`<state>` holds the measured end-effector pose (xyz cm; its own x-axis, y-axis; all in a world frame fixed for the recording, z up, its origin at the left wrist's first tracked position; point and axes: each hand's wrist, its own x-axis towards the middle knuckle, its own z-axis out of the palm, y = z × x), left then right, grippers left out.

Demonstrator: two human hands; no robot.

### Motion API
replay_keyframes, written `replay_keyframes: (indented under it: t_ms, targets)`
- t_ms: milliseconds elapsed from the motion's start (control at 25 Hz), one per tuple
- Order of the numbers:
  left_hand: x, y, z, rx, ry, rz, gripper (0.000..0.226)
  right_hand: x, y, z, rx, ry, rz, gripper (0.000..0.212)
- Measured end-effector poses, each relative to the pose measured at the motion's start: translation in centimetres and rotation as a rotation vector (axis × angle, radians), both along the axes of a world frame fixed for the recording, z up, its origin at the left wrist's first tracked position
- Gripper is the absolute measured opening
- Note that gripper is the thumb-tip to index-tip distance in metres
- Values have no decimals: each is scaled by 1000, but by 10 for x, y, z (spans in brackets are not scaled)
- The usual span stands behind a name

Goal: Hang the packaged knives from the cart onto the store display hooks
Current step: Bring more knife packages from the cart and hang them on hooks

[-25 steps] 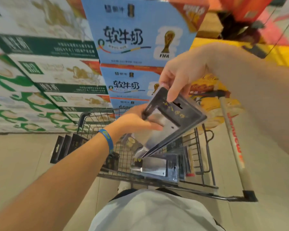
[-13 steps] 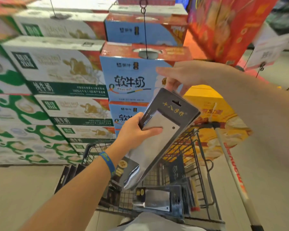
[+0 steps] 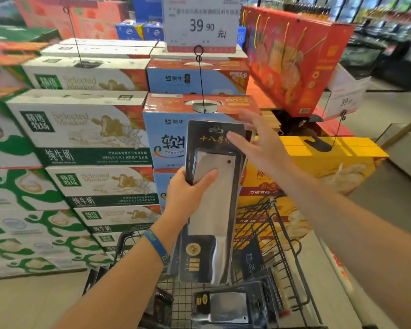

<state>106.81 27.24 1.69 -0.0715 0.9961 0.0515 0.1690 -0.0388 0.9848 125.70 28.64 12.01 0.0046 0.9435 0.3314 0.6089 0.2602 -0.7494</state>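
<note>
The packaged cleaver (image 3: 212,210) stands upright above the wire cart (image 3: 292,252), its hang slot (image 3: 216,129) at the top, gripped at its left edge by the left hand (image 3: 188,193), whose thumb lies across the blade window. The right hand (image 3: 259,143) is spread wide, its fingers straight, by the pack's upper right corner; whether it touches cannot be told. More packaged knives (image 3: 226,305) lie in the cart, and behind it rise stacked milk cartons (image 3: 81,129) and a price sign (image 3: 201,24).
</note>
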Motion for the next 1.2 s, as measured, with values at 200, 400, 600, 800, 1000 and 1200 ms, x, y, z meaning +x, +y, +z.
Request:
replay_keyframes:
  t_ms: [200, 400, 600, 800, 1000, 1200]
  targets:
    - [18, 11, 10, -112, -198, -64, 50, -19, -74, -99, -340, 471, -168, 98]
    - [73, 11, -5, -381, -416, -375, 50, 25, -121, -138, -329, 717, -372, 64]
    - [149, -47, -39, -645, -239, -973, 76, 92, -210, -139, -218, 1087, -696, 55]
    - [232, -138, -44, -393, -141, -1046, 32, 156, -325, -128, -14, 1091, -982, 45]
    - [296, -237, -35, -195, -42, -1068, 26, 210, -494, -136, 205, 1028, -1341, 47]
    - [359, -357, -28, -401, -22, -1207, 57, 228, -641, -145, 273, 935, -1620, 54]
